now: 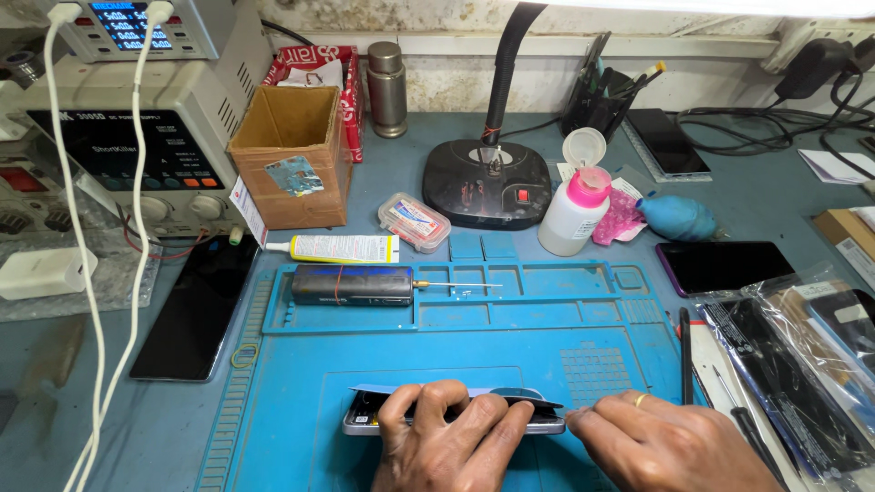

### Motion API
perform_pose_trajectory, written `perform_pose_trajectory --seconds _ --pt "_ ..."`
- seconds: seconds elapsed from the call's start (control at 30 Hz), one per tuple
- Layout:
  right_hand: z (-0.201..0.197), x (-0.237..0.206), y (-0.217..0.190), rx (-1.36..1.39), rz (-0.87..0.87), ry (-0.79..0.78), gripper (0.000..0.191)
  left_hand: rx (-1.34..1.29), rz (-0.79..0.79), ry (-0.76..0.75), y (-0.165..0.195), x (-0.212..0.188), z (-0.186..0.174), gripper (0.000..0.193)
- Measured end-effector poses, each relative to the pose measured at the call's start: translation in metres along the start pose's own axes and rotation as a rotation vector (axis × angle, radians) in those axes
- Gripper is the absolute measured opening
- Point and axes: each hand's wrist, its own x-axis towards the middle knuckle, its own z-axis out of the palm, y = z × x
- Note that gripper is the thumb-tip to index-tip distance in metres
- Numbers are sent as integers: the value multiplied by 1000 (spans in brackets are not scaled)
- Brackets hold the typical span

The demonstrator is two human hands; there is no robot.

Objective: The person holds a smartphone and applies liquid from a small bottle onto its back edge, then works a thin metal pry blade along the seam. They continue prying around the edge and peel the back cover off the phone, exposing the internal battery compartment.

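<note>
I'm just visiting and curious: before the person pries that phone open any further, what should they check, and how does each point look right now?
1. Phone lies on the blue work mat, not on the bare bench: ok.
2. Left hand presses down on the phone to steady it: ok.
3. Right hand is at the phone's right end; whether it holds a thin tool there: cannot tell.
4. Dark panel is lifted along the far edge: ok.
5. Any cable joining panel and body: cannot tell, hidden by the hands.
6. White bottle stands upright, away from the phone, though its flip cap is open: not ok.
</note>
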Motion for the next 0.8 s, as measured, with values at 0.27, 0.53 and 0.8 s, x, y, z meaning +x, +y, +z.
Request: perform_pose_trajectory --seconds 0.27,0.53,0.8 --pt "-11 18 4 -87 -96 -155 24 6 1 34 -2 5 0 27" --pt "-17 19 11 45 -134 -78 36 17 19 43 -4 5 -1 26" --pt "-19 19 14 128 -174 13 33 10 17 40 -5 5 0 29"
